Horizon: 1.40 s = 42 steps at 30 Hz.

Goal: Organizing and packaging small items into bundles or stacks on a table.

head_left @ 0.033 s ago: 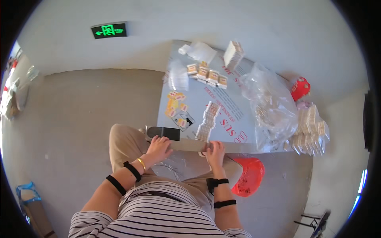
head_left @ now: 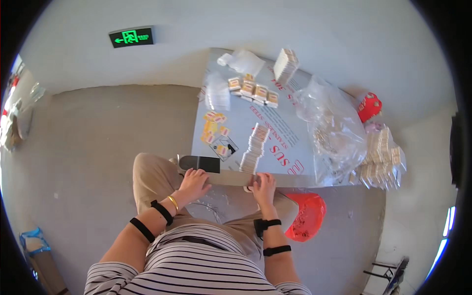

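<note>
No shift: hands [head_left: 194, 183] at table [head_left: 275, 129] edge

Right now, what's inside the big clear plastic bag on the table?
The clear plastic bag on the table shows a heap of small pale pieces through its film. What they are cannot be told; folds and glare hide the lower layers.

A smooth, glossy metal sheet [head_left: 275, 128] lies under crinkled clear plastic bags [head_left: 332, 128] and small paper cards [head_left: 251, 147].
</note>
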Tool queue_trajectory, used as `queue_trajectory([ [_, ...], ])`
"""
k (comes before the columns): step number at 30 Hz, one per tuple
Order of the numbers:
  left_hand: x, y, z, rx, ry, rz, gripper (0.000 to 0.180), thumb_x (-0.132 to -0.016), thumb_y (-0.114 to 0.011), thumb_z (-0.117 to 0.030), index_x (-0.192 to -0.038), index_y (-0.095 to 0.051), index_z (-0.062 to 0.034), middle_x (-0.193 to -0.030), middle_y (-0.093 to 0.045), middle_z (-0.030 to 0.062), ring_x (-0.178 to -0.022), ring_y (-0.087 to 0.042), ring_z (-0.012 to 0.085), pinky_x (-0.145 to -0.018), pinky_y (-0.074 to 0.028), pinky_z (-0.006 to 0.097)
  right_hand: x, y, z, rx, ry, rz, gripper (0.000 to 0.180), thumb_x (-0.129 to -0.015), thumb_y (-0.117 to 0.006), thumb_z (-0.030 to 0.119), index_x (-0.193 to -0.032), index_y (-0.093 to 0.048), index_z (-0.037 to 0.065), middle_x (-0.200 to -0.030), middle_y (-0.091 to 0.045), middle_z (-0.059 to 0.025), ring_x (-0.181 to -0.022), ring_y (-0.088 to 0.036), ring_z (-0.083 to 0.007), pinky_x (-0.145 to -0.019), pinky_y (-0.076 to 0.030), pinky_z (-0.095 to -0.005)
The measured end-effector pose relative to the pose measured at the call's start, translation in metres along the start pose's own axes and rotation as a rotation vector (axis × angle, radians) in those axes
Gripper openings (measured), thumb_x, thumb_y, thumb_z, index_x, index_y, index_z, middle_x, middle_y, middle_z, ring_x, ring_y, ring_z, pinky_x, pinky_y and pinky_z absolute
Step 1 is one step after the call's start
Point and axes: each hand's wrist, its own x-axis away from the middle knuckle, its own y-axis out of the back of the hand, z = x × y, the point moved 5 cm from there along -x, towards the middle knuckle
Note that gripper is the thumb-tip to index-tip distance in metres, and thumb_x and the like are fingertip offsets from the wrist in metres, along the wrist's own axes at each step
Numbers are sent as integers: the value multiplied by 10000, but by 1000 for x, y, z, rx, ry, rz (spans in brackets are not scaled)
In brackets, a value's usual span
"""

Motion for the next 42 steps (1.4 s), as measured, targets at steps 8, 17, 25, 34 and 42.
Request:
queue_trajectory([
  [8,-11,-26,-13,-101,15,98,471,-845,-691,-345,-1226,-577,-93,-1153,-529,103,-1149,-513,289,-1022,-356,434,-8,-18,3,53,47,95,373,-788,-673,133,-1157,-634,171,-1293,-484,-103,-1183,-472,-364,-959,-428,-494],
  [17,-9,-24,-7,-86,-20,50,517,-825,-708,-346,-1243,-559,-80,-1172,-534,99,-1152,-515,264,-1006,-357,404,-15,-23,9,123,54,115,334,-794,-674,138,-1124,-644,181,-1264,-488,-75,-1192,-473,-340,-932,-434,-484],
  [25,-9,-22,-7,-72,-30,50,519,-819,-709,-338,-1243,-554,-83,-1163,-533,98,-1146,-522,259,-1003,-358,407,-27,-22,14,120,69,84,292,-796,-679,136,-1086,-664,158,-1258,-489,-76,-1177,-478,-341,-937,-431,-484],
  [34,-8,-22,-6,-69,-22,49,528,-813,-716,-328,-1251,-547,-85,-1169,-534,97,-1157,-522,253,-1005,-356,410,-31,-27,14,160,32,119,289,-779,-665,116,-1063,-671,169,-1223,-508,-65,-1169,-488,-329,-930,-440,-476],
  [42,-9,-22,-6,-53,-8,61,527,-813,-716,-324,-1253,-553,-85,-1173,-536,95,-1165,-522,253,-1020,-348,416,-38,-29,10,176,49,87,298,-767,-660,104,-1055,-673,177,-1212,-510,-67,-1160,-492,-329,-927,-441,-481],
])
